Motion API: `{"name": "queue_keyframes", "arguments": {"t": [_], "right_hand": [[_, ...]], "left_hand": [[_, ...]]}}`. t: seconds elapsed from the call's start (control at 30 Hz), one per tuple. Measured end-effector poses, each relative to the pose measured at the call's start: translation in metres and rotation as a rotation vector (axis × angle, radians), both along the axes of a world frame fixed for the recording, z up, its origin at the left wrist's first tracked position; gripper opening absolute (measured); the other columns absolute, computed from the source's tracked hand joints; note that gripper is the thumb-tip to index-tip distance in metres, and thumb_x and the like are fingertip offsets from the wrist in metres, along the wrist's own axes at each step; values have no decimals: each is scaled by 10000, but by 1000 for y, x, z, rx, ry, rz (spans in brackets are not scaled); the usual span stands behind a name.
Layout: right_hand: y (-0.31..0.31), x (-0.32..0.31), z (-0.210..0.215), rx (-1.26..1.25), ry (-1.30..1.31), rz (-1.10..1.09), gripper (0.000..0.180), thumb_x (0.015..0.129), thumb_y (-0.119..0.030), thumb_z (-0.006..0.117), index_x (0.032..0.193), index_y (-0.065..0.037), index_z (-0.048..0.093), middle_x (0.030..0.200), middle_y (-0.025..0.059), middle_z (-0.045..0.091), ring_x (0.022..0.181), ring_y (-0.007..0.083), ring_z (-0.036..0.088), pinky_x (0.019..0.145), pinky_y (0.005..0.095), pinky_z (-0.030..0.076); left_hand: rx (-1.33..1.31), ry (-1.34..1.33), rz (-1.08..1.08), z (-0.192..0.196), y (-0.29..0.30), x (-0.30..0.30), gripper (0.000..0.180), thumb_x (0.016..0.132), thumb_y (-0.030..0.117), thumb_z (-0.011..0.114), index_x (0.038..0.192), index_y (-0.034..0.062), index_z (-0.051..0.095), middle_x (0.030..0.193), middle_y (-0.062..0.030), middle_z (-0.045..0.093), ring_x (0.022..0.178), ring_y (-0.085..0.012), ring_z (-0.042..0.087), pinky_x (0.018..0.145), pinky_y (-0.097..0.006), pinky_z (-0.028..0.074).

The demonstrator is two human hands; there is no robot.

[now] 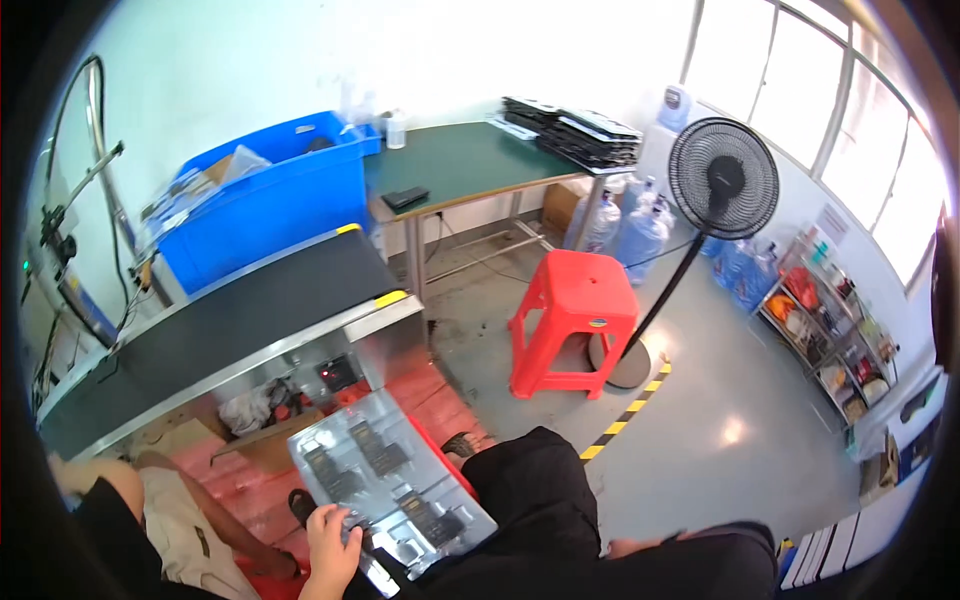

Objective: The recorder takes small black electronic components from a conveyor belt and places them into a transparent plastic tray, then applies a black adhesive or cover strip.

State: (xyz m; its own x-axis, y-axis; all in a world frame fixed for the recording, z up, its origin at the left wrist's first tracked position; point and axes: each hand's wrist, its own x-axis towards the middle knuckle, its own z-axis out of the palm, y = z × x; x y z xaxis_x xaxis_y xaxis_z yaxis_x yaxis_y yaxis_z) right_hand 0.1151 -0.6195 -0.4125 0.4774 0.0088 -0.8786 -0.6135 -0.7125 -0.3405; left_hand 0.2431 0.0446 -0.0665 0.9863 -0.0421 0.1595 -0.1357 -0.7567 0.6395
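We are holding a clear plastic tray [390, 480] of small black parts over our lap, just below the conveyor belt [230, 320]. Our left hand [330, 550] is gripping its near edge; we cannot tell about our right hand, which is hidden. Held single-handed, it is risking tilting and spilling.

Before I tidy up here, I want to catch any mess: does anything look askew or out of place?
The stack of dark trays on the green table sits unevenly and juts past the far edge. The left hand holds a clear blister tray tilted over the lap. Nothing looks spilled.
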Motion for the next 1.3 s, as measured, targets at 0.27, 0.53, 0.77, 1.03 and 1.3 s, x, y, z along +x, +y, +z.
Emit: {"name": "queue_keyframes", "arguments": {"t": [0.27,0.53,0.77,1.03,1.3], "right_hand": [[199,2,1,-40,-66,61,421,738,-416,594,970,-68,638,992,108,632,918,296,561,849,424,417],[17,-25,77,-58,-72,457,425,730,-428,603,968,-78,640,991,101,633,936,284,556,871,416,399],[-93,-35,100,-50,-138,622,430,723,-439,611,966,-86,641,990,94,635,951,274,551,890,409,384],[-66,8,161,-40,-212,798,435,715,-452,620,964,-96,643,989,87,636,969,263,545,912,401,367],[-73,39,231,-66,-311,1000,440,708,-464,629,962,-106,644,987,80,638,987,252,539,933,394,350]], "left_hand": [[260,-61,6,-9,-48,45,526,746,204,621,1211,20,459,1327,-242,310,1244,-422,271,1015,-537,205],[403,-56,-49,-21,-55,46,520,843,285,489,1292,41,390,1371,-272,238,1279,-428,224,1017,-590,151],[430,-43,-34,-18,-54,47,533,856,267,461,1316,26,342,1372,-281,219,1281,-438,209,1008,-596,154],[437,-39,-22,-18,-53,51,528,870,296,436,1319,36,338,1380,-277,217,1283,-431,212,1010,-600,146],[449,-65,-11,-19,-57,54,522,862,285,462,1318,58,344,1383,-264,220,1285,-420,219,1012,-591,157]]}}
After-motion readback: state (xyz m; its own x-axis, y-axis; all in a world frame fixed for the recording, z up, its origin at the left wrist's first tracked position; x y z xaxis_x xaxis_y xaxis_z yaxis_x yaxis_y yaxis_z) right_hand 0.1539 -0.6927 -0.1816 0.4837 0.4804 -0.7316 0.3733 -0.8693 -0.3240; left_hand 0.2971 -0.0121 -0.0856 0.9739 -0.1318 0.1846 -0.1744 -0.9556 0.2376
